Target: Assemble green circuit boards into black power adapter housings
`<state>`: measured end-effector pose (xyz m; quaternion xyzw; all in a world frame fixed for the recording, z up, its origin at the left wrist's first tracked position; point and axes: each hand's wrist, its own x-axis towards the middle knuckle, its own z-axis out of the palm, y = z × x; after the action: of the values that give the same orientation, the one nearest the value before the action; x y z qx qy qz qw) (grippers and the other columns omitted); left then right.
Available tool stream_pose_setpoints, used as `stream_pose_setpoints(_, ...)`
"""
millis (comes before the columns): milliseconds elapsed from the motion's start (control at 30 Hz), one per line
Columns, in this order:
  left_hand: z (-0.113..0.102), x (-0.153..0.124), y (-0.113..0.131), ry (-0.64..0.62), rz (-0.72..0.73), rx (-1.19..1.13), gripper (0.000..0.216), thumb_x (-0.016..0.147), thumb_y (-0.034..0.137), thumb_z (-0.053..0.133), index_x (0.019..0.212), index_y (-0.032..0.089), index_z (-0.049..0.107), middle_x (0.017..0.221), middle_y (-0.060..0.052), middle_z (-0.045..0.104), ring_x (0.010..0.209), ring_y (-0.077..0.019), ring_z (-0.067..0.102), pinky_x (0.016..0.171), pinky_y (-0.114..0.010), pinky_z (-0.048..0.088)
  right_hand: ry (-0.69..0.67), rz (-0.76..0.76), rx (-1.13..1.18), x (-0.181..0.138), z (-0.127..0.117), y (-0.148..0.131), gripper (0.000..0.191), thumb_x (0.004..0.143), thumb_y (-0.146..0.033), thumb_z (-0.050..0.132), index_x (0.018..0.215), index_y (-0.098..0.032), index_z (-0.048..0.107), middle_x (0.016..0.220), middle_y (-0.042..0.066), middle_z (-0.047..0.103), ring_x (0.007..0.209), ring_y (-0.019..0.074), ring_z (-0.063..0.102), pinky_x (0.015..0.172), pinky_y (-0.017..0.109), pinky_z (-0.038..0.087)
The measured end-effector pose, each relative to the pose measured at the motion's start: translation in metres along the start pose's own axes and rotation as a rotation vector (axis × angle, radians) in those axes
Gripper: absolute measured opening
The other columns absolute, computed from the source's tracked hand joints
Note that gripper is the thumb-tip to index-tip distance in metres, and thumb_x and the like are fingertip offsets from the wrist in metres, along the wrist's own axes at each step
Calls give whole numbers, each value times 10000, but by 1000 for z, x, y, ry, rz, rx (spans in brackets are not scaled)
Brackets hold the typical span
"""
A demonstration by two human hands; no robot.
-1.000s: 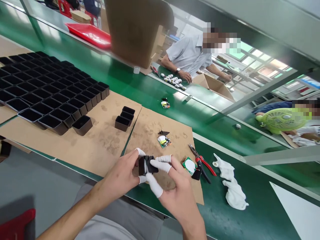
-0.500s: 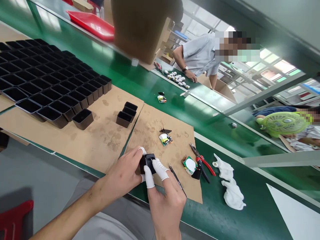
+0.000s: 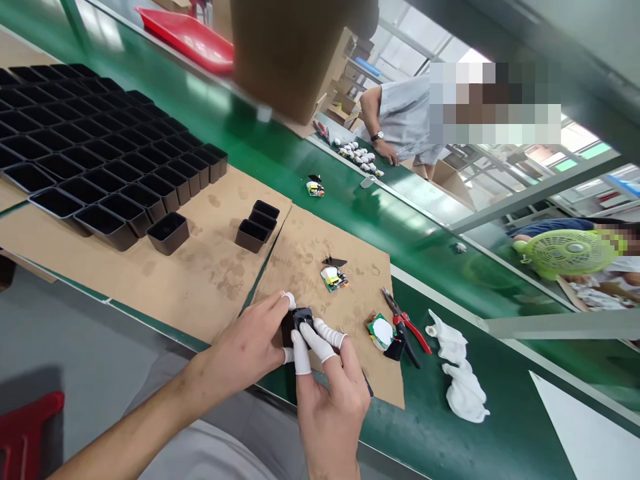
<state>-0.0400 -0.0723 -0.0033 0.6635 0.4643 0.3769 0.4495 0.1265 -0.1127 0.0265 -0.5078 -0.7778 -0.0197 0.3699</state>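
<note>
My left hand (image 3: 250, 343) and my right hand (image 3: 327, 393) both grip a small black plastic case (image 3: 296, 325) over the near edge of a brown cardboard sheet (image 3: 305, 250). White finger cots cover my fingertips, which press on the case from both sides. A thin dark tool tip shows under my right hand; I cannot tell whether that hand holds it. A small circuit board (image 3: 333, 278) with a white and yellow part lies on the cardboard just beyond the case.
Rows of empty black cases (image 3: 95, 160) fill the left cardboard, with loose ones (image 3: 257, 227) nearer. Red-handled cutters (image 3: 406, 327), a green-white part (image 3: 380, 331) and white gloves (image 3: 460, 373) lie right. Another board (image 3: 315, 189) rides the green belt (image 3: 240, 143). Two people sit across.
My right hand has drawn in and curled over the case, fingers now pressing on its top. The view has shifted slightly; the case stays in both hands.
</note>
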Motion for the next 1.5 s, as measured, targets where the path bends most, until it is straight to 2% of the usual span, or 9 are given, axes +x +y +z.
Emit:
stream_pose_setpoints(167,-1,1,3,3,-1,15,372,795,-1,624,919,281,415,954,19,581,796,-213,542,712,-333,397,12,4,-33,-3,2,-3,225,1147,-120,658,1234,-224,837,1009,78,708,870,210,801,675,281,647)
stream_pose_setpoints(367,1,1,-2,26,3,18,381,797,-8,595,911,287,384,937,21,585,743,-200,518,664,-327,368,-32,-78,-90,-9,1,4,162,1155,-172,681,1224,-204,825,956,76,657,810,226,695,664,324,609)
stream_pose_setpoints(500,3,1,-3,26,16,34,388,772,12,626,908,288,388,923,29,570,726,-196,500,655,-324,362,-51,-150,-125,-16,1,14,350,1165,-141,648,1480,-221,777,1044,124,739,897,268,757,682,353,641)
stream_pose_setpoints(633,2,-3,9,53,25,52,445,698,-34,587,890,292,353,909,34,549,715,-191,476,650,-326,339,-34,-208,-94,-23,-6,21,629,1128,-71,685,1723,-264,617,1244,174,813,1056,314,838,797,399,706)
stream_pose_setpoints(700,3,-5,14,55,40,53,462,664,-36,590,889,291,355,908,34,550,732,-193,487,662,-327,346,-20,-223,-87,-26,-10,23,737,1090,-48,740,1772,-261,558,1320,189,829,1088,328,855,842,414,722)
stream_pose_setpoints(900,15,-3,9,56,8,62,425,701,-15,582,879,293,350,887,33,554,712,-195,502,644,-329,351,-31,-200,-33,-32,-5,31,706,1126,-37,647,1779,-284,546,1348,172,860,1146,341,877,880,440,753)
stream_pose_setpoints(1167,21,-3,2,54,-7,53,407,740,-13,610,870,290,371,894,30,547,738,-203,508,659,-327,362,24,-149,-6,-43,7,30,779,1108,-24,684,1805,-320,500,1351,184,848,1186,362,863,902,486,759)
stream_pose_setpoints(1333,19,-5,5,59,1,33,404,762,-7,628,874,289,378,886,37,529,724,-196,492,647,-332,337,-2,-164,21,-40,1,34,747,1122,-26,666,1786,-338,527,1383,178,847,1210,344,878,900,456,778)
stream_pose_setpoints(1500,16,-9,12,26,25,6,422,679,-38,615,873,278,414,890,41,547,766,-193,528,683,-322,378,-13,-275,49,-31,-14,40,810,1054,9,767,1785,-249,531,1354,202,857,1253,376,867,913,451,780)
